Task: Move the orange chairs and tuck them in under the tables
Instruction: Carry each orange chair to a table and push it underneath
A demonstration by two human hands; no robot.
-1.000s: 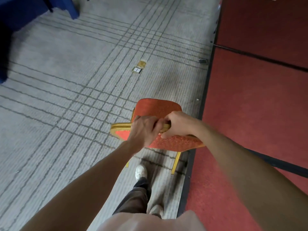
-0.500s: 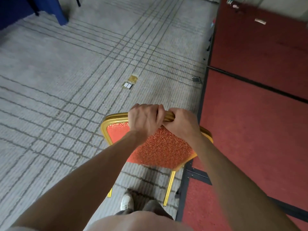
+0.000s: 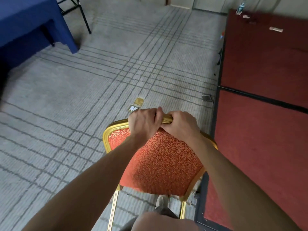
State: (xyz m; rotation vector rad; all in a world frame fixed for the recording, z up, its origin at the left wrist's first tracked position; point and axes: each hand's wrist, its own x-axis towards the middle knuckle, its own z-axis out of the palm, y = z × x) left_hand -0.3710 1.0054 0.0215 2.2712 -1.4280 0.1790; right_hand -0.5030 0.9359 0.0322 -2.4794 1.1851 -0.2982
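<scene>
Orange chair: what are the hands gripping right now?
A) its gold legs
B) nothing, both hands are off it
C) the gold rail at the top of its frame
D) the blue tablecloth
C: the left hand and right hand curl side by side round the gold top rail of the orange chair.

Chair (image 3: 160,164) at 6 o'clock; left hand (image 3: 143,124) and right hand (image 3: 180,125) grip its top rail side by side. A desk (image 3: 25,22) lies at 10 o'clock. A platform (image 3: 266,130) at 3 o'clock is just beside the chair, with a bottle (image 3: 240,7) on its far end.
</scene>
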